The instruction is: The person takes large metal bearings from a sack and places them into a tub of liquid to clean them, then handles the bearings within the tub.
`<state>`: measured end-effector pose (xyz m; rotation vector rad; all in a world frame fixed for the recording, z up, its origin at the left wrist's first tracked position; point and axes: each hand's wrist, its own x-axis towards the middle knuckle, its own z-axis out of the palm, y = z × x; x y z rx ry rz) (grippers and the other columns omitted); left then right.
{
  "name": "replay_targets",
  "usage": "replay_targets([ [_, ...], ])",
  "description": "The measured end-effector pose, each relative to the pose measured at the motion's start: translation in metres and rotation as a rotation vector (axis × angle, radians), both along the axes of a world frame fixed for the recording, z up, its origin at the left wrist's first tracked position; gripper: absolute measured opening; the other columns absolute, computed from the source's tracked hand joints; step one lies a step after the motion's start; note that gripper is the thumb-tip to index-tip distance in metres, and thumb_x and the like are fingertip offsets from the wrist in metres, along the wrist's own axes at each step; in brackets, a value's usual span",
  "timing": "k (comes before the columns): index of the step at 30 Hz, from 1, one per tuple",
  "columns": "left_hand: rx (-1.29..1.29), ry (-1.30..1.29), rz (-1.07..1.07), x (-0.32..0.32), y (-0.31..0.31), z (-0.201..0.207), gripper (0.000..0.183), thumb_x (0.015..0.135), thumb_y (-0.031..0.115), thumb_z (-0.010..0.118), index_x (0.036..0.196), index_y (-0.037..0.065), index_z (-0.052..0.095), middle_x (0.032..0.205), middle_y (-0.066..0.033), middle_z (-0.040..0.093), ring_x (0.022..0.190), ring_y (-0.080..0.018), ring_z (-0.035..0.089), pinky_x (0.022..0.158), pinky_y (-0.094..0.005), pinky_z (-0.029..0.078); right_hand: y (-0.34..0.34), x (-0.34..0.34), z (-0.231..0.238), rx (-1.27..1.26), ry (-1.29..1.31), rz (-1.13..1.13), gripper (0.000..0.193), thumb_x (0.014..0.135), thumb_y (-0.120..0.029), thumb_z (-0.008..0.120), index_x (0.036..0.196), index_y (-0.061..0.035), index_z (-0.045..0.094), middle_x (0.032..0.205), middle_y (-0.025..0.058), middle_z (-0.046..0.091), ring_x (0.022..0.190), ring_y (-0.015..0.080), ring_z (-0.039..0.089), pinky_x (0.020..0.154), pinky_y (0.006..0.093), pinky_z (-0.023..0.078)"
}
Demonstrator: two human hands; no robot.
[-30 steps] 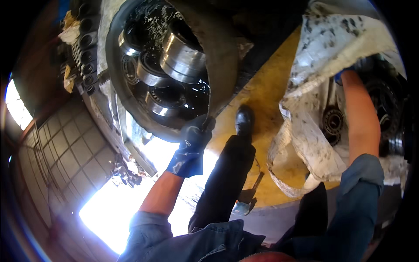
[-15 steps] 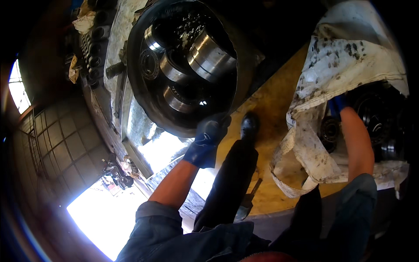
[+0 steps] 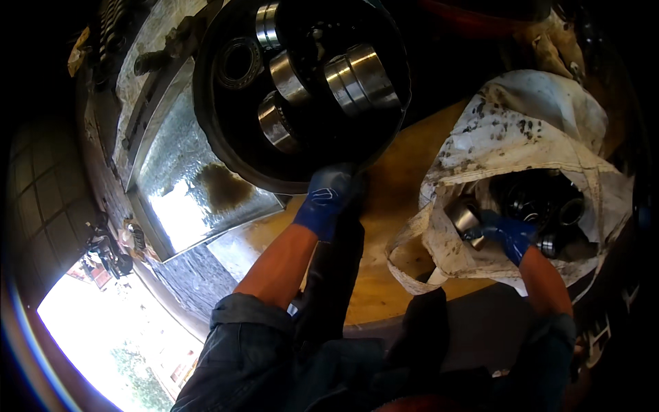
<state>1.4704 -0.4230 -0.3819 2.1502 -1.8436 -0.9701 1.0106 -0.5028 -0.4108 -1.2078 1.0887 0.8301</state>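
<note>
My left hand [image 3: 327, 196], in a blue glove, is closed on the near rim of a round black tub [image 3: 206, 127]. Inside the tub lie several shiny steel bearings: a wide one [image 3: 362, 80] on the right, smaller ones such as this bearing [image 3: 278, 123], and one ring-shaped bearing [image 3: 238, 63] lying flat at the left. At the right, my right hand [image 3: 506, 235], also in a blue glove, reaches into a stained white woven bag [image 3: 508, 137]. Its fingers are closed on the edge of a steel bearing [image 3: 464, 215] at the bag's left side. Darker bearings [image 3: 532, 200] lie deeper in the bag.
A yellow-brown floor surface [image 3: 405, 158] runs between tub and bag. Left of the tub lies a wet metal sheet [image 3: 182, 158] with a dark oily stain. The bag's loose strap [image 3: 405, 271] loops toward my legs. Bright daylight enters at the lower left.
My right hand has come back into sight inside the bag, now with a bearing at its fingers. The view has shifted, and the bag's mouth shows wider. My left hand stays at the tub's rim.
</note>
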Motion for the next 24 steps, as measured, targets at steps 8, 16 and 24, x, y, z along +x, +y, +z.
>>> replay_targets([
  [8,0.278,-0.054,0.026,0.007,0.000,0.005,0.024,0.096,0.022,0.057,0.102,0.009,0.075,0.105,-0.0151,0.074,0.096,-0.0330,0.071,0.085,-0.0423,0.058,-0.050,0.127,0.177,0.374,-0.016,-0.108,0.050,0.086,-0.014,0.081,0.128,0.0022,0.060,0.106,0.0154,0.073,0.087,0.0240,0.074,0.070,0.0363,0.065],
  [16,0.522,-0.023,0.040,0.030,0.007,0.013,0.028,0.094,0.018,0.052,0.108,0.009,0.074,0.109,-0.0160,0.073,0.102,-0.0341,0.071,0.088,-0.0442,0.058,-0.167,0.317,0.251,0.011,-0.215,0.082,0.046,0.083,-0.013,0.084,0.122,0.0004,0.063,0.097,0.0117,0.074,0.081,0.0170,0.070,0.077,0.0319,0.059],
  [24,0.510,0.020,0.033,0.015,-0.006,0.005,0.026,0.095,0.016,0.051,0.108,0.007,0.073,0.108,-0.0154,0.074,0.100,-0.0317,0.072,0.084,-0.0430,0.059,-0.277,0.456,0.157,-0.401,-0.263,0.348,0.037,0.088,-0.020,0.080,0.117,-0.0020,0.066,0.089,0.0090,0.072,0.081,0.0146,0.068,0.066,0.0290,0.055],
])
